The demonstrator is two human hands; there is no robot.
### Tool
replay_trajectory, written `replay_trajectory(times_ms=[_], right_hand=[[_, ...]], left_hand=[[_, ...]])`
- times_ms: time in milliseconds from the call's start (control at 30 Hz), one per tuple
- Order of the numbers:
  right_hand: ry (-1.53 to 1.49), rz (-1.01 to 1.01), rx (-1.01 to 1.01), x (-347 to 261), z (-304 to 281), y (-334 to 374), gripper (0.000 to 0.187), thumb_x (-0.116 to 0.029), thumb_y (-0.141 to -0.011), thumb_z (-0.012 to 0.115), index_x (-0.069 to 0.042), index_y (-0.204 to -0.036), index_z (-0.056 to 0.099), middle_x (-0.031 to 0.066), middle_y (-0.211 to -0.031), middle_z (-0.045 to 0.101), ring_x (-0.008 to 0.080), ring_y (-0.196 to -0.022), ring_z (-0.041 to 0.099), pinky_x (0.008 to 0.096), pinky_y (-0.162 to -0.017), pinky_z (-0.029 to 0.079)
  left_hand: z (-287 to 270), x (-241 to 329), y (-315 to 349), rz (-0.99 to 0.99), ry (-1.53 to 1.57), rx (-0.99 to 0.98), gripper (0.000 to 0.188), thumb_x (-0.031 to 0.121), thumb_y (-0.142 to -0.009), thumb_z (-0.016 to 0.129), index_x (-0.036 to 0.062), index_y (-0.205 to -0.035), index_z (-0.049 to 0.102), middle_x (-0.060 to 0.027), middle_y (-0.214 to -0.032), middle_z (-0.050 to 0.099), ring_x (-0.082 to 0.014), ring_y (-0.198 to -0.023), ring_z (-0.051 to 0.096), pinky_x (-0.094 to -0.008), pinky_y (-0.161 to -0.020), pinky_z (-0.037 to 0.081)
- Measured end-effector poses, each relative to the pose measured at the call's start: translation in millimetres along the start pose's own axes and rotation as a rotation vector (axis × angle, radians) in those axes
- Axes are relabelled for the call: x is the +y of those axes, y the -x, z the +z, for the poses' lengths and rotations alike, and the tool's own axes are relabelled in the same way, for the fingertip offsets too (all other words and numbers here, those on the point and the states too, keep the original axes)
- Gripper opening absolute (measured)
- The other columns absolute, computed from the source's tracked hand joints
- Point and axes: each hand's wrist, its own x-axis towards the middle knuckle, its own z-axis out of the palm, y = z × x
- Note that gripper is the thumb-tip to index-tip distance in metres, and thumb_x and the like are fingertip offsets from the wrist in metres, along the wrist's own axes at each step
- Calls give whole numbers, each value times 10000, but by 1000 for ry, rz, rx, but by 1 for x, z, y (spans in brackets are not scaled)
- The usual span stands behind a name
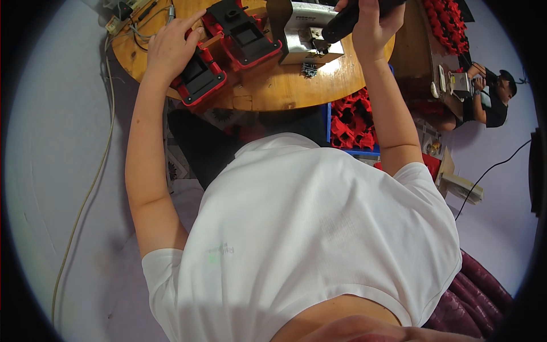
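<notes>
My left hand (171,50) lies over the upper end of a red-and-black plastic housing (200,80), its fingers stretched out. Right beside that one is a second red-and-black housing (248,39) with a dark square recess. In my right hand (373,27) is a black power screwdriver (342,24), its fingers wrapped round the body. The screwdriver's lower end points at the front of a metal screw feeder (296,43); whether the tip touches it I cannot tell. A small heap of screws (309,70) sits on the table at the feeder's foot.
The round wooden table (262,98) ends just in front of me. Cables (139,25) lie at its far left. Below its right edge stands a blue crate (328,122) of red plastic parts (350,122). Another person (484,100) sits at a second table on the right.
</notes>
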Motion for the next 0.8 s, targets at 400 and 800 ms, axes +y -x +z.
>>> replay_trajectory(times_ms=[400, 800], right_hand=[[-48, 270, 12, -30, 44, -28, 342, -344, -953, 615, -39, -1007, 468, 79, -748, 589, 141, -572, 583, 301, -505, 498], [-314, 78, 25, 36, 173, -57, 319, -221, -926, 671, -70, -1114, 461, -4, -794, 548, 70, -615, 522, 228, -533, 445]], left_hand=[[8, 0, -4, -16, -40, 86, 487, 425, -926, 546, 148, -1325, 573, -144, -1123, 654, -336, -1075, 595, -431, -907, 451], [-1, 10, 0, -84, -58, 98, 498, 441, -898, 584, 114, -1272, 601, -116, -1016, 665, -317, -1014, 620, -435, -921, 443]])
